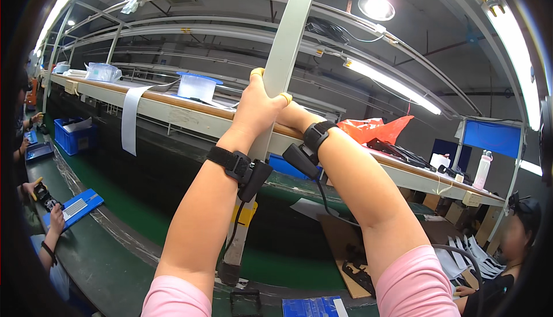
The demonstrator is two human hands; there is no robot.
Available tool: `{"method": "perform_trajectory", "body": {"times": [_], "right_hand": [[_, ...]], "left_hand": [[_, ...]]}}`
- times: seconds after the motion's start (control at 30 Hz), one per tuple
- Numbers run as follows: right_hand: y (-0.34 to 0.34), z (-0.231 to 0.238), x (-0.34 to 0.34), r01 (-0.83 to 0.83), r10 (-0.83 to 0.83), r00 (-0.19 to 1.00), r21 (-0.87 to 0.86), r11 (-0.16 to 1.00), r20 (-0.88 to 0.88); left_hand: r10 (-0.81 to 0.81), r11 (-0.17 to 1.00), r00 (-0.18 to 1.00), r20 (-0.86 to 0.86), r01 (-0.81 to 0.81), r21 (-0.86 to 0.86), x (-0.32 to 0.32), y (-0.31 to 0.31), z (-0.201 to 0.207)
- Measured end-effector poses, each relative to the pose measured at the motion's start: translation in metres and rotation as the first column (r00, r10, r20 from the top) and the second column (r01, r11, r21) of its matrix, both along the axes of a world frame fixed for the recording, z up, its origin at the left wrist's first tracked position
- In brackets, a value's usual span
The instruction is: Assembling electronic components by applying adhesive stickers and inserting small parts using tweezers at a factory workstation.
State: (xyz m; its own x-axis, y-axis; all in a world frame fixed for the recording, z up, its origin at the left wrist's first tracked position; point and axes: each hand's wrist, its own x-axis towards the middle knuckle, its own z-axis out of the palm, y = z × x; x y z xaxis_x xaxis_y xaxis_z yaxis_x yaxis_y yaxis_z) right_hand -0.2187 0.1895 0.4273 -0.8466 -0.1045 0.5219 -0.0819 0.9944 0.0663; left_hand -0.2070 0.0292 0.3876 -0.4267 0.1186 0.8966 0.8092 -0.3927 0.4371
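Pale-grey post (288, 40), from twelve o'clock down toward seven; red plastic bag (377, 128), three o'clock; left hand (253, 109), toward twelve, grip wrapped on post; right hand (295, 116), toward one, at post's edge, fingers partly hidden, grip cannot be told.

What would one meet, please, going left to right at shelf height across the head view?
Clear plastic bag, hanging white strip, blue-rimmed white cylinder, upright pale post, red plastic bag, pale drinking bottle.
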Motion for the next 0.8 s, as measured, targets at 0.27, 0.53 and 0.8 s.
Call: {"method": "perform_trajectory", "body": {"times": [0.27, 0.53, 0.8], "right_hand": [[-0.03, 0.018, 0.067, 0.303, -0.24, 0.938, -0.255, 0.918, 0.25], [-0.009, 0.01, 0.167, 0.222, -0.21, 0.966, -0.06, 0.973, 0.152], [-0.004, -0.004, 0.205, 0.191, -0.19, 0.979, 0.006, 0.982, -0.073]], "left_hand": [[-0.005, 1.0, 1.0, -0.017, 0.006, 0.009, -0.001, -0.003, -0.004], [0.044, 0.996, 0.997, -0.059, -0.039, 0.076, 0.002, 0.004, 0.0], [0.662, 0.741, 0.63, -0.406, -0.469, 0.481, 0.043, 0.016, -0.047]]}}
